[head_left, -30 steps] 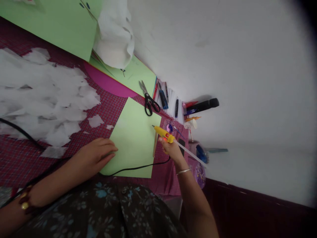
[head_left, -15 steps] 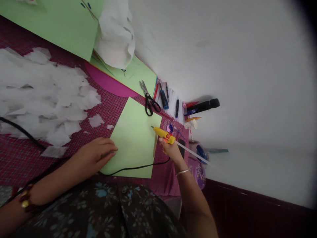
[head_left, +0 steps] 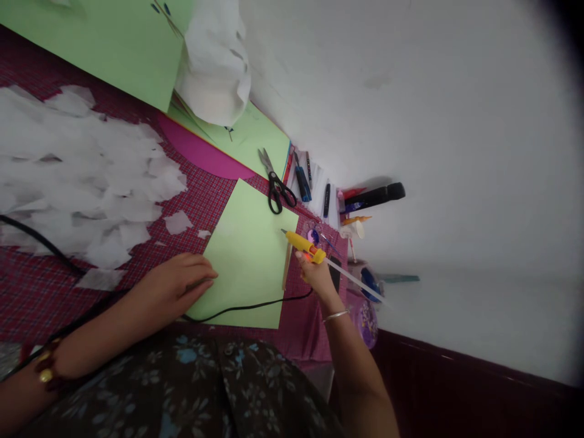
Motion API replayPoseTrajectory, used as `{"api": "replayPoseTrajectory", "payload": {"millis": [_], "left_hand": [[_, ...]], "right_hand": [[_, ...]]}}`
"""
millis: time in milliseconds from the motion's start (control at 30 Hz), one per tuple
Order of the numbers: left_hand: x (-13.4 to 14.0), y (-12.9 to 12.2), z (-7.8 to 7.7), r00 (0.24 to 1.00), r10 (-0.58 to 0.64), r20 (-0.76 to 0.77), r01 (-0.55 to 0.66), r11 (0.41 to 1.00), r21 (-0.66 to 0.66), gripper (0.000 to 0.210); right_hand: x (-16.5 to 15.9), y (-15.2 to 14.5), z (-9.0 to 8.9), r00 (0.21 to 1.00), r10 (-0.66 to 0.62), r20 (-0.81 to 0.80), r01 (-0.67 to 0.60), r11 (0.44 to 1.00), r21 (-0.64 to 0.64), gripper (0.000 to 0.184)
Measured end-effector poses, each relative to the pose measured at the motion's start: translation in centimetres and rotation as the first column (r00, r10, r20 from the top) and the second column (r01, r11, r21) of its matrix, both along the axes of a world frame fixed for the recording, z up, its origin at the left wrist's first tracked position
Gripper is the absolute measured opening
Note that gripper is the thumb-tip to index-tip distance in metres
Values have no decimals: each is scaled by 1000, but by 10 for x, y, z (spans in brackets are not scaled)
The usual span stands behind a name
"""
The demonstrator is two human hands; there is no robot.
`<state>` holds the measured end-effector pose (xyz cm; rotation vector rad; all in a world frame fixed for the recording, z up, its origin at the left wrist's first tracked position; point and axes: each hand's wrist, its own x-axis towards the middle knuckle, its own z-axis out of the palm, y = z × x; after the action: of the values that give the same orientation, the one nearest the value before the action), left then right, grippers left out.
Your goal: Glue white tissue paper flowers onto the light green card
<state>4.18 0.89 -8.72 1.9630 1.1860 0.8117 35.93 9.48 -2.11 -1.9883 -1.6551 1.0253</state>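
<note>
My right hand (head_left: 312,272) is wrapped around a yellow hot glue gun (head_left: 302,244). A long whitish glue stick (head_left: 353,278) sticks out of its back end, and its nozzle points left over a light green sheet of paper (head_left: 249,261). From its handle a black cord (head_left: 255,307) runs across the lower part of the sheet. At the sheet's left edge lies my left hand (head_left: 189,280), fingers stretched out and resting on it, with a small gap by the thumb. Black-handled scissors (head_left: 277,185) lie across the sheet's top corner.
Many torn white paper pieces (head_left: 82,176) are heaped on the checked tablecloth (head_left: 205,201) at left. Larger green sheets (head_left: 114,55) and a crumpled white bag-like thing (head_left: 214,67) are behind. Pens, a blue-handled cutter (head_left: 302,184) and a purple container (head_left: 366,322) line the wall side.
The glue gun in my right hand has shifted very slightly to the right and up. My left hand has stayed in place.
</note>
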Motion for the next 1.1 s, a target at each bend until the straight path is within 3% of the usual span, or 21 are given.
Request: {"api": "replayPoseTrajectory", "payload": {"millis": [767,1100], "left_hand": [[0,0,-1,1000,-1,10,1,1000,8,28],[0,0,-2,1000,-2,19,2,1000,23,28]], "right_hand": [[-2,0,1,1000,-4,-21,4,1000,-12,36],[1,2,-1,1000,22,-14,-22,999,31,41]]}}
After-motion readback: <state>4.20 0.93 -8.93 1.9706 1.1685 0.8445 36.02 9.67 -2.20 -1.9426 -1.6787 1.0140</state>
